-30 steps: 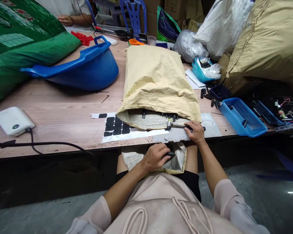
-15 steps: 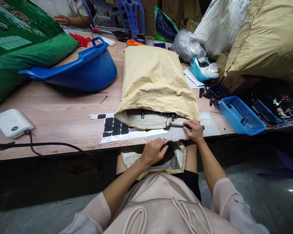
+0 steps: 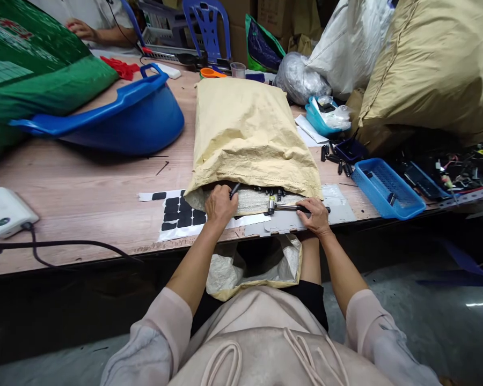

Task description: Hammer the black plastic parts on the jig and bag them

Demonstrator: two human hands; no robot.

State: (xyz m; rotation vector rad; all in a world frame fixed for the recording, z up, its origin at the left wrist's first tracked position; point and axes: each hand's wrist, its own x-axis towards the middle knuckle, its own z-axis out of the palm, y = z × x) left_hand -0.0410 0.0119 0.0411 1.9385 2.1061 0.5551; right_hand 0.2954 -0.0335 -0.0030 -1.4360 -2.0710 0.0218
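Note:
A yellow woven sack (image 3: 245, 134) lies on the wooden table (image 3: 84, 182), its mouth facing me with several small black parts (image 3: 271, 191) inside. My left hand (image 3: 220, 206) is at the sack's mouth, fingers closed on one black part (image 3: 234, 189). My right hand (image 3: 316, 214) is closed round the black handle of a small metal-headed hammer (image 3: 284, 206) lying on a grey flat plate (image 3: 338, 209). A sheet of black adhesive pads (image 3: 181, 214) lies left of my left hand. An open sack (image 3: 261, 265) rests in my lap below the table edge.
An upturned blue basin (image 3: 116, 118) and a green sack (image 3: 32, 69) fill the left. A white box (image 3: 4, 212) with a cable sits at the near left. Blue trays (image 3: 386, 187) and large bags (image 3: 430, 69) crowd the right. Another person's hand (image 3: 80, 28) is at the far left.
My left hand rose from the lap sack to the table and took hold of a black part at the big sack's mouth. The right hand stayed on the hammer.

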